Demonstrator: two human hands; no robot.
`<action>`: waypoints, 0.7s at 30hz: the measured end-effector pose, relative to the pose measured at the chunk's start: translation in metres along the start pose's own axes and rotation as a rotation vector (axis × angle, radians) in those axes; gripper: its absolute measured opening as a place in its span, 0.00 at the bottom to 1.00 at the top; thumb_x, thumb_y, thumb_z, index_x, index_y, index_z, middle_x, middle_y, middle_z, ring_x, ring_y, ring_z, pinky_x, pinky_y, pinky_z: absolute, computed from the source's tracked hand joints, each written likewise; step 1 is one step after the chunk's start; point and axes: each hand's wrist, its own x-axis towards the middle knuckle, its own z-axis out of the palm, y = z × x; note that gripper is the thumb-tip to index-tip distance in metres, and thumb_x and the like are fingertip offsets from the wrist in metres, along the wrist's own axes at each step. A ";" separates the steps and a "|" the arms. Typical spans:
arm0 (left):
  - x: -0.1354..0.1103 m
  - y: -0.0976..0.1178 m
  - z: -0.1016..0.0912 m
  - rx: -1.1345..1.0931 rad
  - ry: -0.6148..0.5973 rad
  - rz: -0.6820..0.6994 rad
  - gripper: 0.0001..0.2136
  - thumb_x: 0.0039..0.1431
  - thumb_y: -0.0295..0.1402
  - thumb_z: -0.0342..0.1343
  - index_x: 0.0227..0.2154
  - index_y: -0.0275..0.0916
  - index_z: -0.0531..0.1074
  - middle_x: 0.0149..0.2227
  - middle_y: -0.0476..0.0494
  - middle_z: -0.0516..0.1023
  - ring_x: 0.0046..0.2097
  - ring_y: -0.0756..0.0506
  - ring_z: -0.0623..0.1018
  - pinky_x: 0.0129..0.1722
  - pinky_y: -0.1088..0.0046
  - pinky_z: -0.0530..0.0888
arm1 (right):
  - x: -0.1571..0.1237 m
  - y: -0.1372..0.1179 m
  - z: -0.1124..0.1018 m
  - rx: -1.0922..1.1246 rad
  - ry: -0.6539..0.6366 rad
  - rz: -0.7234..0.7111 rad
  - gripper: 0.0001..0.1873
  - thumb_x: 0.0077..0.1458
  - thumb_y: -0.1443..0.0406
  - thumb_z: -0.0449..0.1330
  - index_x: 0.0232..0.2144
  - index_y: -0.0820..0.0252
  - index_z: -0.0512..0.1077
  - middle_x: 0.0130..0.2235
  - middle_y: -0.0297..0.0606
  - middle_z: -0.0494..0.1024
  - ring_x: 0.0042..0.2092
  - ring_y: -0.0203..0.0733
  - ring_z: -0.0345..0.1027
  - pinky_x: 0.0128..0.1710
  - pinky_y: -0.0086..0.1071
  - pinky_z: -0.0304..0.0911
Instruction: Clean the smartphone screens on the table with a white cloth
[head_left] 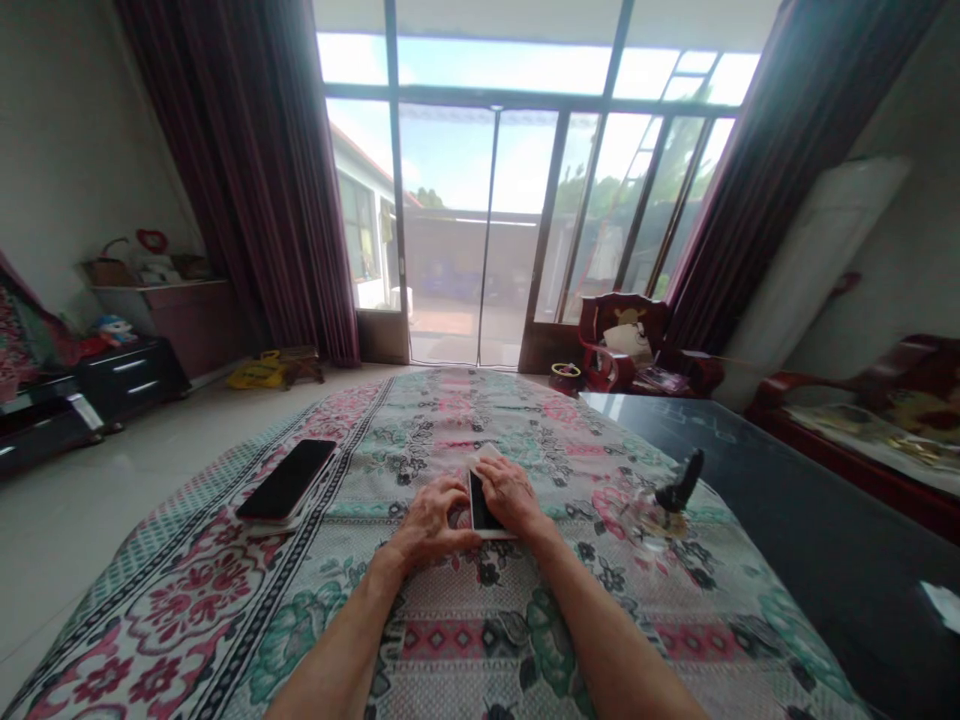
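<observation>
A small white-edged phone (484, 512) with a dark screen lies face up on the patterned tablecloth (450, 610), between my two hands. My left hand (435, 515) grips its left and near edges, the thumb along the bottom and the fingers curled at the side. Over the upper part of the screen, my right hand (508, 490) presses down with its fingers together on what looks like a white wipe (480, 458), mostly covered by the fingers. To the left, a larger black-screened phone (289, 482) rests on a pale flat thing that shows under its near edge.
A clear glass-like object with a black upright top (681, 482) stands on the cloth at the right. Beyond it is a dark glossy table (787, 500). A wooden chair (622, 340) and glass doors (480, 240) are behind; a low black cabinet (135, 380) is at left.
</observation>
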 end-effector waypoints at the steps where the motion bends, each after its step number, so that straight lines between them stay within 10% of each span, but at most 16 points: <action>1: 0.000 -0.001 0.001 0.001 0.003 0.000 0.21 0.41 0.41 0.69 0.40 0.41 0.76 0.50 0.42 0.75 0.54 0.39 0.71 0.55 0.62 0.66 | 0.001 0.004 -0.001 -0.016 0.005 0.058 0.20 0.60 0.68 0.48 0.51 0.55 0.72 0.59 0.35 0.69 0.60 0.43 0.59 0.60 0.36 0.50; 21: 0.002 -0.006 0.005 -0.010 0.016 -0.009 0.21 0.41 0.43 0.69 0.40 0.43 0.77 0.51 0.43 0.75 0.53 0.39 0.72 0.55 0.61 0.66 | -0.024 0.002 -0.005 0.035 0.018 0.072 0.23 0.59 0.70 0.47 0.52 0.57 0.72 0.59 0.37 0.70 0.61 0.41 0.59 0.63 0.36 0.49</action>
